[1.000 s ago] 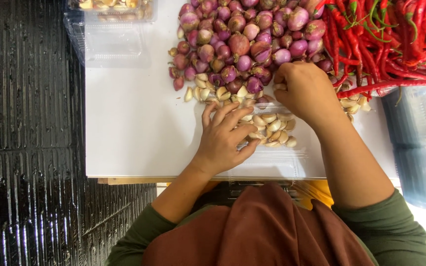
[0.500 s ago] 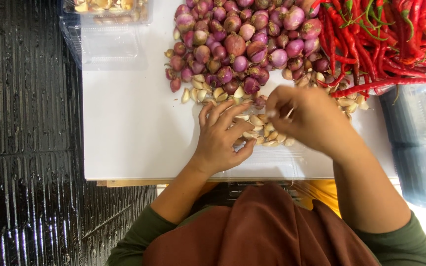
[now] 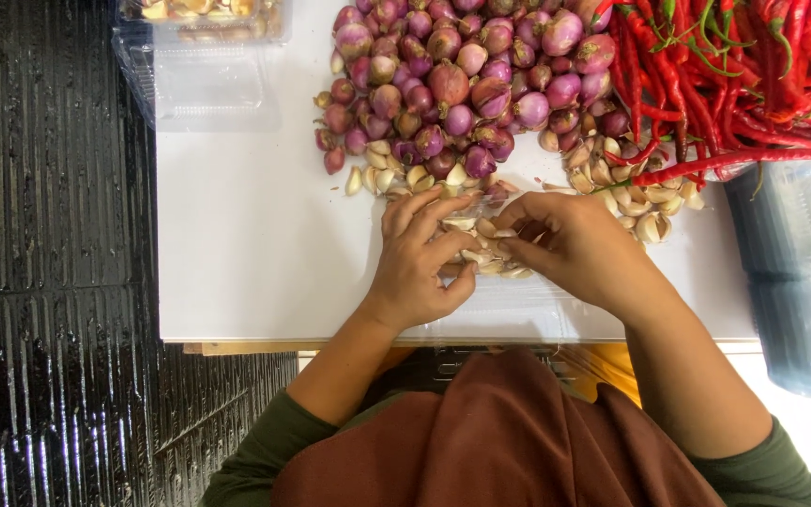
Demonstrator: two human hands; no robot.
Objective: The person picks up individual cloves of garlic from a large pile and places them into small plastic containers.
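Note:
A small heap of peeled garlic cloves [image 3: 486, 252] lies on the white table [image 3: 255, 244] near its front edge. My left hand [image 3: 420, 263] is cupped over the heap's left side, fingers curled onto the cloves. From the right, my right hand [image 3: 579, 246] meets it, its bent fingertips pinching cloves at the heap. Just beyond the hands, more garlic cloves [image 3: 631, 202] are scattered along the edge of a big pile of purple shallots [image 3: 462, 84]. A clear plastic sheet or tray [image 3: 527, 305] seems to lie under the heap.
Long red chillies [image 3: 734, 75] are piled at the back right. An open clear plastic box [image 3: 199, 80] sits at the back left. A stack of clear plastic boxes [image 3: 800, 282] stands to the right. A dark ribbed surface [image 3: 49, 263] runs along the table's left side.
My right hand has come back from the scattered cloves by the shallots to the heap, next to my left hand. The left hand has stayed on the heap, shifting slightly.

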